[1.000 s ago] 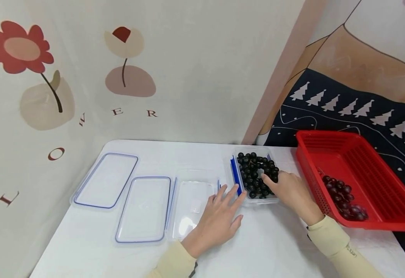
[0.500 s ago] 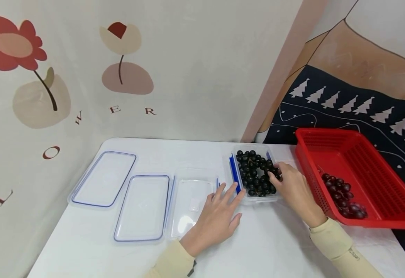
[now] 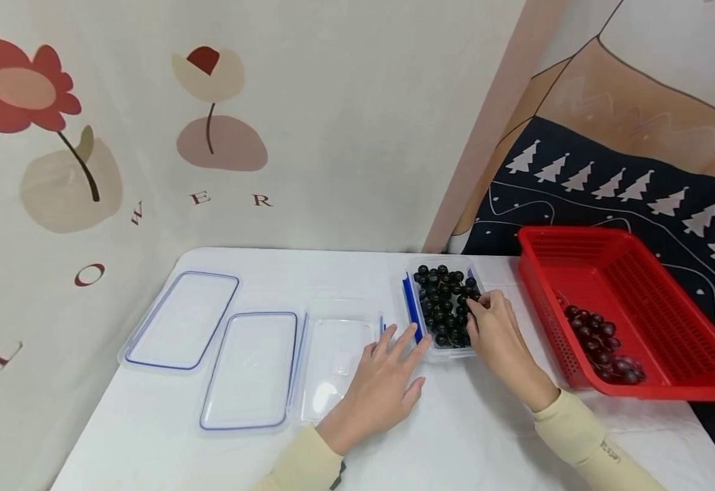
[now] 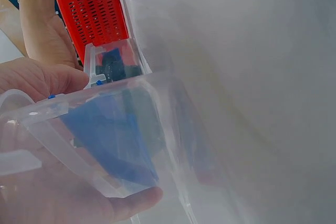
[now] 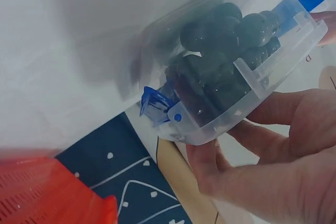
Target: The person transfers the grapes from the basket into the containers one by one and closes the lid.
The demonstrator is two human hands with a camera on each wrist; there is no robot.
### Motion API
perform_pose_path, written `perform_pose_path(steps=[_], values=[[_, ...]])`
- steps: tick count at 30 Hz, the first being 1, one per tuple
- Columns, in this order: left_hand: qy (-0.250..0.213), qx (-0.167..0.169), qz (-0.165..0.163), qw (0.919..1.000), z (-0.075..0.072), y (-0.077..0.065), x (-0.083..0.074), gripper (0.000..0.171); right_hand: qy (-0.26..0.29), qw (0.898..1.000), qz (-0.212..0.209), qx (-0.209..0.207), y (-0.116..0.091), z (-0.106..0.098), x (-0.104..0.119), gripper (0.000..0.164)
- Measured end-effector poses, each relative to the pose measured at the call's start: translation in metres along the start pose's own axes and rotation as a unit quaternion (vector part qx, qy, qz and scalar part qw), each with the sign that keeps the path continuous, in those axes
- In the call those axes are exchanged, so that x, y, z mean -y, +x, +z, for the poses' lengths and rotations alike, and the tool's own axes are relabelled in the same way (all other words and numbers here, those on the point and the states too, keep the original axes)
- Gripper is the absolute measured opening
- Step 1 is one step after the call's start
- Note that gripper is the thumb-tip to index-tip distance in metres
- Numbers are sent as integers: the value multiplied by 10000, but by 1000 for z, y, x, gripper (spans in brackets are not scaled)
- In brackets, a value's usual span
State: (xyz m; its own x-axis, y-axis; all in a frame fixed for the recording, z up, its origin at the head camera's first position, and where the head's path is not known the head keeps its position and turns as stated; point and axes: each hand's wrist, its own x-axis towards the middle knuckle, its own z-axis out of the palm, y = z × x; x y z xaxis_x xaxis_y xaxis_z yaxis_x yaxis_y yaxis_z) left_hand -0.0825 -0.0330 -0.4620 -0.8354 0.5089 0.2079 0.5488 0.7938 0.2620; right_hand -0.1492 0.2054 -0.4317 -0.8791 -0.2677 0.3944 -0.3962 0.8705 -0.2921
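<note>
A clear plastic box point(image 3: 446, 353) with blue side latches holds black grapes point(image 3: 437, 293) near the table's back edge. My right hand point(image 3: 504, 341) reaches over its right rim, curled thumb and fingers pinching grapes at that side; in the right wrist view the rim hides the fingertips of the hand point(image 5: 268, 156). My left hand point(image 3: 378, 385) lies with spread, straight fingers, their tips at the lowered blue latch point(image 3: 412, 310) on the box's left side. Its wrist passes over an empty clear box point(image 3: 339, 341), seen up close as a clear wall point(image 4: 173, 129).
Two clear lids with blue seals, one nearer point(image 3: 249, 372) and one farther point(image 3: 182, 320), lie on the left of the white table point(image 3: 431, 450). At the right stands a red basket point(image 3: 670, 392) holding a bunch of red grapes point(image 3: 599, 341). A printed curtain hangs behind.
My right hand has shifted a little within the grape box, its fingers first lifting towards the right rim, then moving in left over the grapes. The left hand has stayed in place.
</note>
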Motion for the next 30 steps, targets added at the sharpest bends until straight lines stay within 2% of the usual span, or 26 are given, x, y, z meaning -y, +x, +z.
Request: perform_pose_path(steps=[6, 11, 17, 23, 25, 27, 30], values=[[36, -37, 41, 10000, 1, 0, -1, 66, -57, 9995, -161, -264, -5, 6, -2, 29], [34, -44, 39, 10000, 1, 0, -1, 66, -330, 9990, -254, -145, -6, 8, -2, 39], [59, 7, 11, 10000, 1, 1, -1, 67, -603, 9980, -106, -173, -10, 14, -1, 33], [101, 43, -41, 9999, 0, 0, 0, 67, -432, 9968, 208, 632, -1, 7, -10, 39], [81, 39, -48, 9999, 0, 0, -1, 67, -274, 9963, 362, 724, 2, 5, -12, 40], [65, 37, -57, 10000, -1, 0, -1, 67, -80, 9970, 418, 640, 6, 3, -13, 39], [80, 53, -55, 9999, -1, -1, -1, 67, 80, 9993, 287, 217, 6, 4, -13, 36]])
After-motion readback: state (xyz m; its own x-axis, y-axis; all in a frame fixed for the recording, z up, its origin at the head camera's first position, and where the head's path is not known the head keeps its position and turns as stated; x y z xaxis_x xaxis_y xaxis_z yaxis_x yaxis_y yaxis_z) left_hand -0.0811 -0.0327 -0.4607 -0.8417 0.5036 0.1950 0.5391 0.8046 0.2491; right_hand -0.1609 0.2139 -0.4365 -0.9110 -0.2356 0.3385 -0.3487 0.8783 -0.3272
